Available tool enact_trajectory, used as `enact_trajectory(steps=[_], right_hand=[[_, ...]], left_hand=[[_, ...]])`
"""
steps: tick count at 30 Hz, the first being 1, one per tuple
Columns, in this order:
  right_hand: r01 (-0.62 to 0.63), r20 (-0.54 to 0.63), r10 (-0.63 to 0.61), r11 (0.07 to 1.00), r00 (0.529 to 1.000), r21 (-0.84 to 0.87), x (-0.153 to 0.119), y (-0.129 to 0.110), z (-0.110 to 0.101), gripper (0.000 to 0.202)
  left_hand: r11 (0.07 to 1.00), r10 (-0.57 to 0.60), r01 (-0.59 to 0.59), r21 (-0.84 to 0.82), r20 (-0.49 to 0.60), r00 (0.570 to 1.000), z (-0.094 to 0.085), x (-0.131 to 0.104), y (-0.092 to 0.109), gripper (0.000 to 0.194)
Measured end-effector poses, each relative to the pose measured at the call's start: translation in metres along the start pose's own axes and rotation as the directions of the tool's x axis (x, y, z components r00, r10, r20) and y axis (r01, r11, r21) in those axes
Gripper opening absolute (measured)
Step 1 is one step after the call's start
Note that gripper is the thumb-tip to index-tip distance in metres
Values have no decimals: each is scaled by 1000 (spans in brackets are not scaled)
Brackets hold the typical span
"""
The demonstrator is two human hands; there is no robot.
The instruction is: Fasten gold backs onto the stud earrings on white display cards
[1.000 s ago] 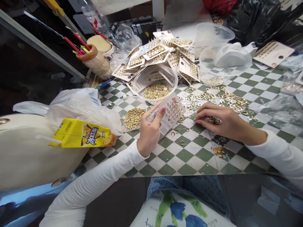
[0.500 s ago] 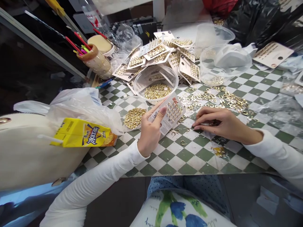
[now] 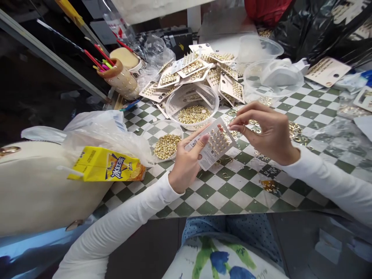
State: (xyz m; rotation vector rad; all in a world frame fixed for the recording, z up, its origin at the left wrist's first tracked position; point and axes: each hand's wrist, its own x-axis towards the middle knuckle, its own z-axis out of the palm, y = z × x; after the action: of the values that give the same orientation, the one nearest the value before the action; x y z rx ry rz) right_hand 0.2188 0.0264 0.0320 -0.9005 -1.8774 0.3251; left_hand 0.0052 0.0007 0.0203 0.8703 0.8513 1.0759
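Observation:
My left hand (image 3: 187, 161) grips a white earring card (image 3: 207, 157) by its left side, thumb on the face. Rows of small gold studs cover the card, which is tilted toward me. At the card's upper right edge my right hand (image 3: 263, 130) pinches with thumb and forefinger; whatever lies between the fingertips is too small to make out. Loose gold hoop earrings (image 3: 295, 130) are spread on the table behind and beside my right hand, partly hidden by it. Left of the card stand a clear bowl (image 3: 216, 104) and a clear lid (image 3: 147, 135), both holding small gold pieces.
A heap of filled earring cards (image 3: 194, 69) lies at the back. A yellow drink carton (image 3: 107, 164), a white bag (image 3: 43, 186) and a pen cup (image 3: 120, 79) are on the left. Clear tubs (image 3: 250, 79) and a plastic bag (image 3: 337, 135) lie right, on the checked table (image 3: 203, 197).
My right hand has risen from the loose hoops on the table and moved left to the card's edge. The card has shifted slightly right and down in my left hand.

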Motion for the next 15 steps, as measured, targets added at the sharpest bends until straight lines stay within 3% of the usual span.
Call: enact_trajectory(steps=[5, 15], right_hand=[[-29, -56, 31, 999, 998, 37, -3, 2, 22, 3], [-17, -24, 20, 993, 1000, 117, -6, 2, 24, 3]], left_hand=[[999, -21, 22, 35, -5, 1000, -1, -2, 1, 36], [1000, -27, 27, 16, 18, 999, 1, -2, -4, 34]])
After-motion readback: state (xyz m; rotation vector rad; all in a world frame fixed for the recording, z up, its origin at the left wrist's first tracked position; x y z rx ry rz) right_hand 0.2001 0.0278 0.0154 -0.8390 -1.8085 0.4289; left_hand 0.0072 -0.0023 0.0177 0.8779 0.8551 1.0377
